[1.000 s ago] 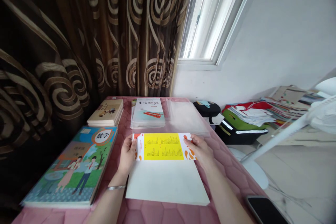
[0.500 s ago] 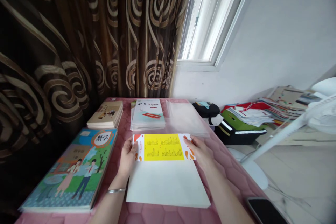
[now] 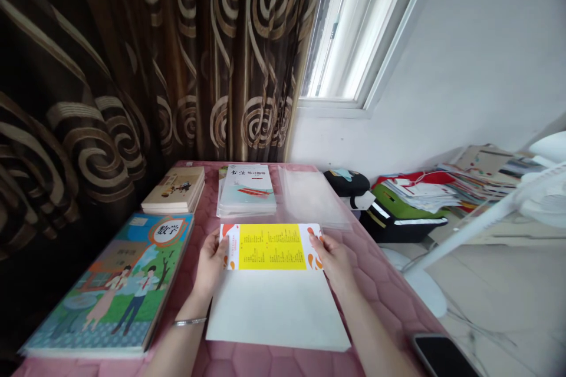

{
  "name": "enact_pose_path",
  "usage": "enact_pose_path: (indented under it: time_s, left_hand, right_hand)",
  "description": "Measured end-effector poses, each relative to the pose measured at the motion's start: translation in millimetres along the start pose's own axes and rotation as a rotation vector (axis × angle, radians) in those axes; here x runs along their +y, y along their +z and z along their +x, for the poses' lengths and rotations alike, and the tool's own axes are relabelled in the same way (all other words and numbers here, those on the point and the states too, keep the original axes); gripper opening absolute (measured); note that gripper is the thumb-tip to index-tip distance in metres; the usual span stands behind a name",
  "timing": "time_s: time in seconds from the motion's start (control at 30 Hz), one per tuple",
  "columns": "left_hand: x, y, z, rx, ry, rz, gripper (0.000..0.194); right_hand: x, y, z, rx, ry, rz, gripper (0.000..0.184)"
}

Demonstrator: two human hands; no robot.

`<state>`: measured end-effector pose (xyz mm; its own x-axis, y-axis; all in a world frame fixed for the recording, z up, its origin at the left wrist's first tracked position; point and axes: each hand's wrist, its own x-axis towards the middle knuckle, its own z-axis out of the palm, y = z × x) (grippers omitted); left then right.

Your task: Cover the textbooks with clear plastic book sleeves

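Observation:
A printed paper strip (image 3: 272,247), yellow in the middle with white ends and orange drop shapes, is stretched level between my hands. My left hand (image 3: 211,262) pinches its left end, thumb on top. At the right end, my right hand (image 3: 336,259) grips it the same way. Below the strip lies a plain white book or pad (image 3: 276,312); whether the two are joined, I cannot tell. To the left is a maths textbook (image 3: 112,288) with a colourful cover, on top of a pile.
Behind my hands are a small brown book stack (image 3: 174,188), a calligraphy book pile (image 3: 248,191) and clear plastic sheets (image 3: 309,194). A phone (image 3: 444,356) lies at the right front of the pink quilted surface (image 3: 384,300). A white fan (image 3: 469,235) stands beyond the right edge.
The view has shifted slightly, so the books and hands appear a little further left. Both hands keep their hold on the strip.

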<state>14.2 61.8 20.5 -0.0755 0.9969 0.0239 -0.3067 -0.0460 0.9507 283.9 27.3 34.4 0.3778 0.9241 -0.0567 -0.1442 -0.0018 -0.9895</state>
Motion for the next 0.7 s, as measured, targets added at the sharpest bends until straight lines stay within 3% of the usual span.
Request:
enact_pose_path:
  time_s: [0.13, 0.27, 0.5, 0.7]
  left_hand:
    - [2.6, -1.1, -2.4, 0.033, -0.027, 0.017, 0.057]
    - [2.9, -0.8, -3.2, -0.029, -0.021, -0.025, 0.056]
    - [1.6, 3.8, -0.2, -0.062, -0.01, -0.075, 0.058]
    - [6.4, 7.2, -1.1, -0.058, -0.027, -0.067, 0.058]
  right_hand:
    - [5.1, 1.3, 3.4, 0.026, -0.013, -0.049, 0.051]
    - [9.5, 1.4, 2.7, 0.085, -0.079, -0.13, 0.054]
    - [0.2, -1.0, -8.2, -0.032, -0.017, 0.061, 0.043]
    - [6.1, -1.7, -4.8, -0.033, -0.035, 0.036, 0.048]
